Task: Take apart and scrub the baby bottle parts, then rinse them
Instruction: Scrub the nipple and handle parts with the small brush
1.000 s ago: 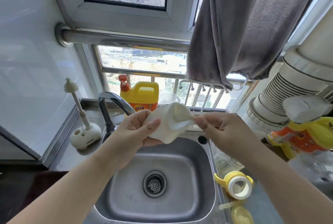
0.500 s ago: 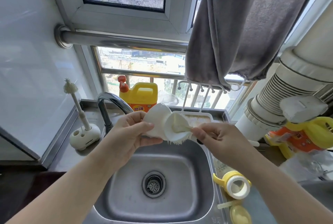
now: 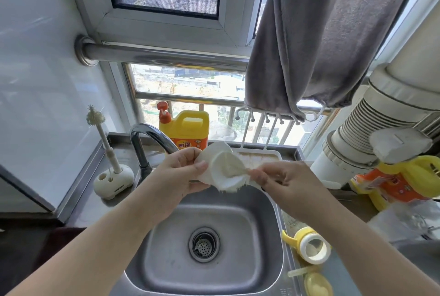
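The left hand grips a pale bottle part above the sink, while the right hand pinches a bristly brush at its mouth (handle hidden). The faucet arches just behind the left hand; a yellow collar lies right of the sink, a detergent jug behind.

Below both hands, sink: brushed stainless steel, dull sheen, faint water marks. Faucet just beyond the left hand: polished chrome, glossy. Bottle gripped between the hands: milky, matt, translucent plastic. Detergent jug beyond: glossy yellow plastic. Towel above the right hand: grey, soft, napped cloth.
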A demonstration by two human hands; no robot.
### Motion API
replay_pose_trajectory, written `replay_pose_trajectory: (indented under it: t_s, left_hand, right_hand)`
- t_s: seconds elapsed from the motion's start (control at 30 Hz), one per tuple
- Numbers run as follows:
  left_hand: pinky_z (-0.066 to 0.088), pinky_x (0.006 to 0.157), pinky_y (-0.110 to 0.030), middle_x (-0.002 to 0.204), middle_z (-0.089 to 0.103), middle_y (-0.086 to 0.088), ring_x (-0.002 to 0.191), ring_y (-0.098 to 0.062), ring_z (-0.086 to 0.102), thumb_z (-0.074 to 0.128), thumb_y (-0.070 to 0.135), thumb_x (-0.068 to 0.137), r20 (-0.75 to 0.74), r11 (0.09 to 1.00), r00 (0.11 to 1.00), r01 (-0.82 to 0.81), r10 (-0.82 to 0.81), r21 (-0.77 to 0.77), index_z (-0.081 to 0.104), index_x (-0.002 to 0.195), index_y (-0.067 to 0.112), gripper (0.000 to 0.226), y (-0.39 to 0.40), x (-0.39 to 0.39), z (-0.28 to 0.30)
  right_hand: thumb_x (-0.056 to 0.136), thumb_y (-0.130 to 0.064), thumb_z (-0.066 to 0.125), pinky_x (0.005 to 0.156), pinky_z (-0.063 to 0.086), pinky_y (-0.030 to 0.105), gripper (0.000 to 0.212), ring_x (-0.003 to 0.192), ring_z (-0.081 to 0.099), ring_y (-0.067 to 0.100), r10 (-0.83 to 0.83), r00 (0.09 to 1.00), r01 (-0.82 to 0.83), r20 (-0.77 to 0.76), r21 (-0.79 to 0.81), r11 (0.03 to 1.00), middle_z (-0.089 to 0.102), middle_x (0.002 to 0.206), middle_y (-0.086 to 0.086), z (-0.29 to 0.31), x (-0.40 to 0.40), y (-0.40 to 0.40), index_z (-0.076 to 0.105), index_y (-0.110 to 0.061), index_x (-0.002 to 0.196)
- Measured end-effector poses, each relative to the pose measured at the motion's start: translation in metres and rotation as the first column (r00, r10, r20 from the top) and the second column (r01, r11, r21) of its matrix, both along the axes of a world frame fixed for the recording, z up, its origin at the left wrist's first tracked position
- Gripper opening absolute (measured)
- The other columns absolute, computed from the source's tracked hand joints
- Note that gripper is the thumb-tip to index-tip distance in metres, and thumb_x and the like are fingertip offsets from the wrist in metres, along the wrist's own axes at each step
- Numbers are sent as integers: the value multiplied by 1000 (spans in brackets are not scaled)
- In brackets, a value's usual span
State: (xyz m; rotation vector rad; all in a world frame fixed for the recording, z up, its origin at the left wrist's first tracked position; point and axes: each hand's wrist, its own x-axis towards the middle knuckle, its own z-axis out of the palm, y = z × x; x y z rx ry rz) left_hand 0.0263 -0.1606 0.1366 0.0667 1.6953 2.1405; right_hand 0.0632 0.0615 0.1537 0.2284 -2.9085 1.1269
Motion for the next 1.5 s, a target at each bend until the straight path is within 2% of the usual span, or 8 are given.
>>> replay_pose_trajectory:
  t_s: [0.23, 0.67, 0.77, 0.9, 1.07, 1.3, 1.4, 1.5]
  left_hand:
    - [58, 75, -29, 79, 62, -8, 80, -16, 64, 58, 19, 77, -56, 998, 998, 38, -36, 41, 57, 82, -1, 21, 0, 8, -2]
    - [56, 76, -25, 72, 59, -5, 74, -12, 59, 56, 16, 79, -149, 993, 986, 92, -81, 67, 53, 79, 0, 16, -6, 12, -5]
    - [56, 79, -28, 81, 56, -13, 81, -19, 56, 57, 15, 78, -142, 996, 989, 62, -52, 69, 55, 82, -2, 18, -8, 11, -5]
    - [57, 75, -29, 86, 60, -11, 86, -21, 63, 77, 23, 70, -62, 984, 998, 40, -29, 173, 63, 73, 8, 21, -14, 8, -4]
    - [57, 78, -37, 93, 65, -10, 86, -22, 65, 91, 26, 52, 27, 950, 989, 135, -149, 281, 70, 83, 10, 41, -24, 9, -2]
    - [56, 80, -38, 80, 66, -5, 75, -16, 63, 60, 23, 81, 63, 993, 992, 106, -110, 60, 65, 89, 6, 19, -4, 10, 6]
    - [38, 104, -52, 84, 66, -4, 85, -18, 58, 64, 30, 80, -35, 988, 991, 123, -127, -91, 70, 83, 14, 17, -8, 8, 6]
    - [35, 106, -54, 86, 66, -3, 90, -19, 59, 62, 29, 78, -36, 984, 988, 144, -149, -108, 69, 79, 20, 11, -8, 8, 2]
  right_hand:
    - [77, -63, 44, 49, 34, 12, 38, 49, 50, -1, -101, 992, 109, 75, -110, 988, 56, 50, -17, 9, -1, -1, 71, -37, 85]
    - [82, -59, 46, 53, 34, 15, 37, 49, 51, -5, -179, 982, 186, 63, -134, 973, 56, 47, -21, 11, -6, -9, 71, -32, 85]
    - [82, -61, 47, 61, 37, 20, 39, 57, 54, 7, -6, 994, 22, 105, -152, 988, 62, 58, -3, 10, -4, -11, 73, -33, 91]
    - [84, -60, 47, 57, 34, 19, 37, 45, 48, -5, -131, 987, 146, 98, -160, 976, 54, 44, -19, 6, -8, 1, 72, -32, 87]
    - [73, -76, 44, 54, 33, 19, 38, 50, 40, 6, -10, 990, 42, 141, -221, 974, 54, 66, 18, -1, 8, 6, 69, -47, 74]
    - [66, -79, 41, 68, 45, 35, 51, 75, 59, 32, 3, 995, 14, 98, -166, 986, 62, 81, 21, 0, 5, 2, 67, -39, 85]
    - [77, -75, 45, 59, 39, 28, 50, 55, 50, 15, -20, 993, 36, 117, -137, 990, 56, 60, 8, 5, 8, 9, 71, -33, 86]
    - [78, -64, 42, 49, 30, 18, 49, 43, 40, 2, -125, 988, 131, 86, -68, 989, 45, 44, -9, 9, 7, 16, 73, -27, 86]
